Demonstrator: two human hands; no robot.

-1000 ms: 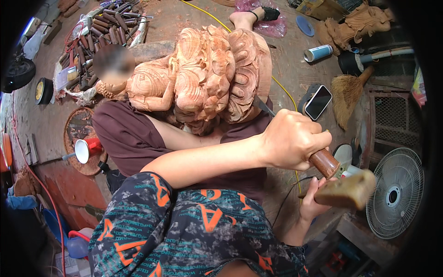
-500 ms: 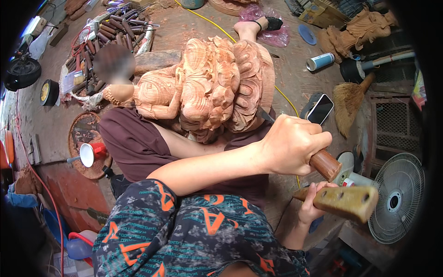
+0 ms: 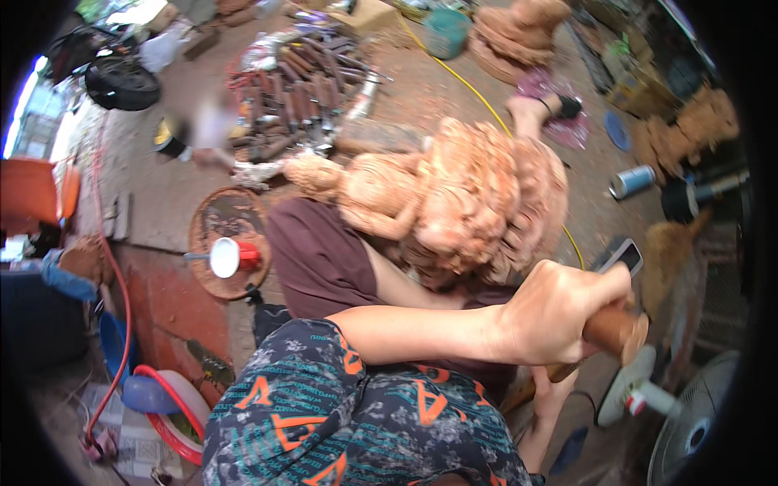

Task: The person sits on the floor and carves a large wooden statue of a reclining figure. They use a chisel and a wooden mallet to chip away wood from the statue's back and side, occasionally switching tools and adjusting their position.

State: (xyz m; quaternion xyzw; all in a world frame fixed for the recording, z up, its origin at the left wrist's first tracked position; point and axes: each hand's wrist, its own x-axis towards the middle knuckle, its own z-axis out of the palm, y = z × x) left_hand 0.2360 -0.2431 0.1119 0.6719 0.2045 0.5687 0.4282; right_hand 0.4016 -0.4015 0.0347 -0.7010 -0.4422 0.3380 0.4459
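A carved wooden statue (image 3: 381,194), a seated figure on a petalled base (image 3: 539,211), lies on its side across my lap, its head to the left. My left hand (image 3: 551,316) reaches across to the right and is wrapped round the brown wooden handle of a chisel (image 3: 620,332), close beside the base. The chisel's blade is hidden. Below and behind it, my right hand (image 3: 553,389) is closed on a wooden mallet (image 3: 565,371), which the left hand mostly covers.
Many wood-handled chisels (image 3: 316,89) lie in a pile at far left. A red-and-white mug (image 3: 229,257) stands on a round board (image 3: 212,212). At right are a phone (image 3: 630,255), a spray can (image 3: 632,181) and a fan (image 3: 693,429). A yellow cord (image 3: 478,93) runs behind the statue.
The view has swung left, so the scene sits further right in it. The mallet, in plain sight before, is now mostly behind my left hand. Both hands keep their holds.
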